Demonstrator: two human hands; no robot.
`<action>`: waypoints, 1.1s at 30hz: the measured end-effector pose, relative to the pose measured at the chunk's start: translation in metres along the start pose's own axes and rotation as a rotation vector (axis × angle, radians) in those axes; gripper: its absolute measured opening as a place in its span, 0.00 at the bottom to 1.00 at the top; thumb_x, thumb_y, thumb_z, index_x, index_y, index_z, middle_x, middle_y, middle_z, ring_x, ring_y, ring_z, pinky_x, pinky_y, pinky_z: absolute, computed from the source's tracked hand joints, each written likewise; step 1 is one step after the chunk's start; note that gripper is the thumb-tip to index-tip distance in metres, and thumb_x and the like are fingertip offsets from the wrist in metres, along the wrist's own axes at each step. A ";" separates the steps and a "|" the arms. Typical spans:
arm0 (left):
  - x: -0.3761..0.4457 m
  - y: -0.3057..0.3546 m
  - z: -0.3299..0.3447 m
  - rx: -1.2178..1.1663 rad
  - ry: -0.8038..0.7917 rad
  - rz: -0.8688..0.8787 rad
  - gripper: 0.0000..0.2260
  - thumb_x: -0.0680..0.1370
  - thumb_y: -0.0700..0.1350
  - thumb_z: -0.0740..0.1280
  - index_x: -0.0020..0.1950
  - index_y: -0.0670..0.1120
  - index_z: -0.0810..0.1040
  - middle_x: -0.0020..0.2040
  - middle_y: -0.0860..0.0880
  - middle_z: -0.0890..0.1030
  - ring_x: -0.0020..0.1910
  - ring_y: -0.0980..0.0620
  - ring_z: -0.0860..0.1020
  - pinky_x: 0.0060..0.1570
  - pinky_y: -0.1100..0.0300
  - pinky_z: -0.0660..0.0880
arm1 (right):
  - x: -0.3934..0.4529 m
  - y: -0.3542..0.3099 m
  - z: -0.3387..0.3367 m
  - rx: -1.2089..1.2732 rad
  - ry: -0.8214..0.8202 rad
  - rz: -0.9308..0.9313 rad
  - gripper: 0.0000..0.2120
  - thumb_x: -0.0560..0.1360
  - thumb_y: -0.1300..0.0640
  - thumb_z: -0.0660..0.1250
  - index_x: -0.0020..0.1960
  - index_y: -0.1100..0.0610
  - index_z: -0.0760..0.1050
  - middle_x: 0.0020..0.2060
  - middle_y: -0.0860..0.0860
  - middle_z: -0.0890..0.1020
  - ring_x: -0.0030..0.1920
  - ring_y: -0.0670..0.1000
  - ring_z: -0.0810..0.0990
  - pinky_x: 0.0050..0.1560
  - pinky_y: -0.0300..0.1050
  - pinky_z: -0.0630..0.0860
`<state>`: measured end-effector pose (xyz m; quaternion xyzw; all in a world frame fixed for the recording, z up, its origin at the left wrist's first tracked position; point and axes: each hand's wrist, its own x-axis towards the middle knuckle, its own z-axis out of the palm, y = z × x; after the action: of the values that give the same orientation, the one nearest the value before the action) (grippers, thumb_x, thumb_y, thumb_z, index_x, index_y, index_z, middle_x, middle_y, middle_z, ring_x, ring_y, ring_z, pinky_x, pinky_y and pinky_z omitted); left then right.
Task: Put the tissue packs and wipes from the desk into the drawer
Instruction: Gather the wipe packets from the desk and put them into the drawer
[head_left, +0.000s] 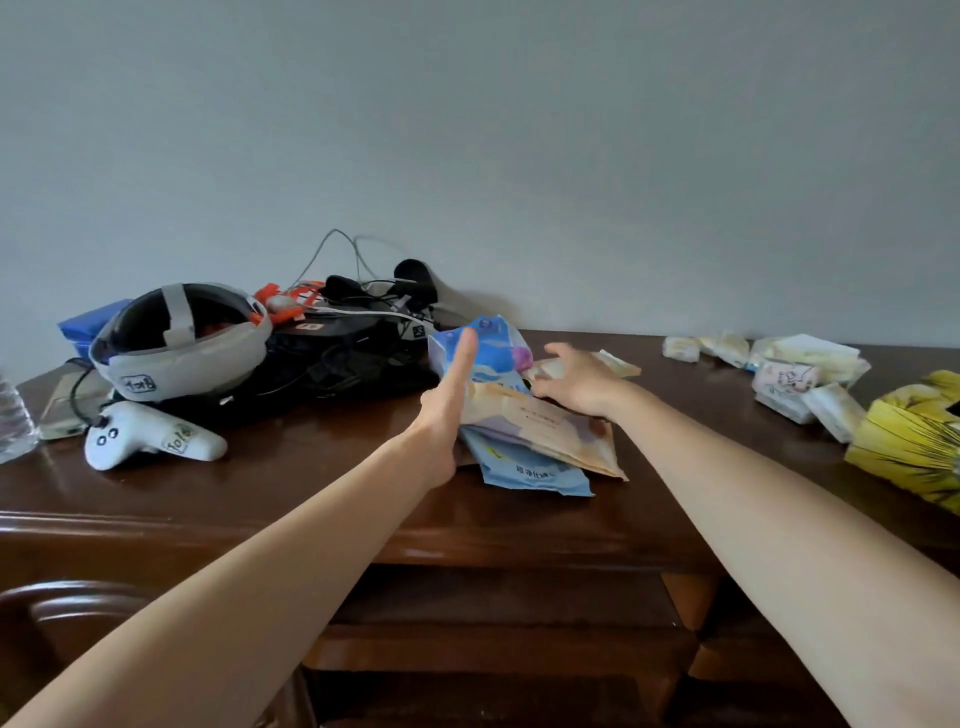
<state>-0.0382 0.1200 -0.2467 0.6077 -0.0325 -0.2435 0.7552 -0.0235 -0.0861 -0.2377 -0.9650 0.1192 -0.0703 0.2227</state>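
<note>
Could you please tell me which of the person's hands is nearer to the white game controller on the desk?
Left. The left hand is just right of the white controller, against the wipes pile. The right hand reaches over the pile's far side, farther away.

I have both bare forearms stretched forward, converging. My left hand (447, 410) stands edge-up, thumb straight and pointing away from me, its fingers hidden behind the palm. My right hand (576, 382) lies palm-down just right of it, fingers (553, 354) spread and loosely bent.
</note>
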 end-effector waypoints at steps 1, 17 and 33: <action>0.002 -0.002 0.000 0.066 0.056 -0.002 0.41 0.63 0.65 0.78 0.69 0.44 0.73 0.59 0.42 0.83 0.54 0.41 0.83 0.55 0.44 0.80 | 0.005 0.002 0.003 -0.129 -0.002 0.022 0.32 0.78 0.42 0.68 0.78 0.50 0.65 0.73 0.55 0.74 0.69 0.59 0.75 0.64 0.52 0.74; -0.036 -0.003 -0.036 0.146 0.333 0.131 0.12 0.70 0.46 0.79 0.49 0.44 0.81 0.41 0.44 0.85 0.32 0.47 0.83 0.29 0.58 0.80 | -0.102 0.002 -0.001 0.361 0.775 -0.166 0.06 0.76 0.51 0.64 0.43 0.48 0.79 0.35 0.45 0.84 0.40 0.49 0.82 0.38 0.43 0.71; -0.193 -0.128 -0.067 0.114 0.307 -0.199 0.13 0.77 0.56 0.70 0.46 0.46 0.81 0.34 0.47 0.86 0.27 0.47 0.84 0.24 0.56 0.78 | -0.351 0.011 0.120 0.560 0.433 -0.694 0.11 0.70 0.78 0.72 0.40 0.64 0.79 0.60 0.59 0.79 0.69 0.50 0.76 0.67 0.54 0.75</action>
<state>-0.2261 0.2410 -0.3360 0.6797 0.1296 -0.2192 0.6878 -0.3403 0.0456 -0.3785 -0.8143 -0.1891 -0.3684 0.4068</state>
